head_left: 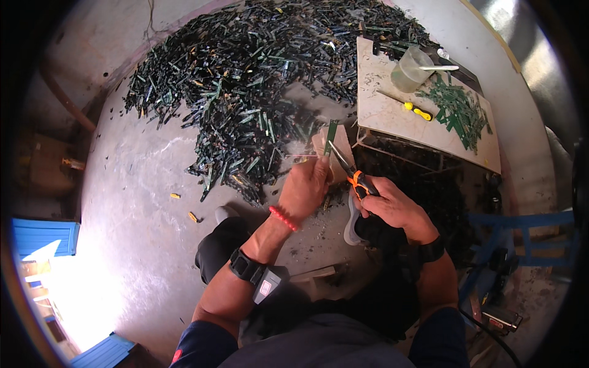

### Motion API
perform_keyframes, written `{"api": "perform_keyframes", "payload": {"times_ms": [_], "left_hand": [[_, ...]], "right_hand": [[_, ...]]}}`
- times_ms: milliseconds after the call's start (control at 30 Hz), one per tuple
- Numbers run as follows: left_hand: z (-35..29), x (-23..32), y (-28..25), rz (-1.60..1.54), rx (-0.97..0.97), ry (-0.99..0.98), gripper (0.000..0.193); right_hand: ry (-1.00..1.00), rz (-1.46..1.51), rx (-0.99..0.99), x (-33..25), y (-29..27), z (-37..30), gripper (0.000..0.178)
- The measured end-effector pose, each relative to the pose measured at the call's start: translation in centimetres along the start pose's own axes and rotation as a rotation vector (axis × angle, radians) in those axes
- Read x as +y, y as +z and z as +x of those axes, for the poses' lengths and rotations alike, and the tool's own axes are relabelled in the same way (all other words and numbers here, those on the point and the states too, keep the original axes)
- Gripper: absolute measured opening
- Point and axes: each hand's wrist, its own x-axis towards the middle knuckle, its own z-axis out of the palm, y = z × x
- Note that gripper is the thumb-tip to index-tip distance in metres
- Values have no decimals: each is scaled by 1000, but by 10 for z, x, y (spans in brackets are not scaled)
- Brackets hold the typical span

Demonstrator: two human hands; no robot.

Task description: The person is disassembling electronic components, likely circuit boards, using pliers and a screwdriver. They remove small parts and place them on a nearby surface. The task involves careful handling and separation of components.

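In front of me my left hand [304, 186] is closed, its thumb and fingers pinching the lower part of a narrow green strip [332, 131] that stands up from the grip. My right hand [392, 203] is wrapped round the orange and black handles of long-nose pliers [347, 164]. Their metal tips are at the strip, just above my left fingertips; whether they bite on it I cannot tell. A flat pinkish-brown block [343, 153] lies behind the strip and pliers. A thin reddish line shows beside my left fingers, too fine to make out.
A big heap of dark and green strips [245, 86] covers the floor ahead. At the right, a low table [383, 126] holds a clear plastic cup [410, 70], a yellow-and-black-handled screwdriver [419, 111] and a pile of green strips [457, 110]. Small yellow pieces [194, 217] lie on the floor.
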Motion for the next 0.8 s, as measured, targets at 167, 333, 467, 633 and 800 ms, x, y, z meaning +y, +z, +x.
{"api": "perform_keyframes", "payload": {"times_ms": [167,333,467,633,800], "left_hand": [[1,-1,-3,26,31,15,44],[2,-6,-3,-19,6,0,44],[1,0,-3,-67,-16,-51,44],[-2,3,-4,-36,-44,-48,45],[-2,3,-3,10,-30,-44,43]], "right_hand": [[56,233,-85,-8,2,0,28],[31,284,-107,6,-3,7,36],[31,315,-55,10,-3,10,37],[25,431,-45,9,-6,12,37],[44,491,-61,4,-6,11,34]]}}
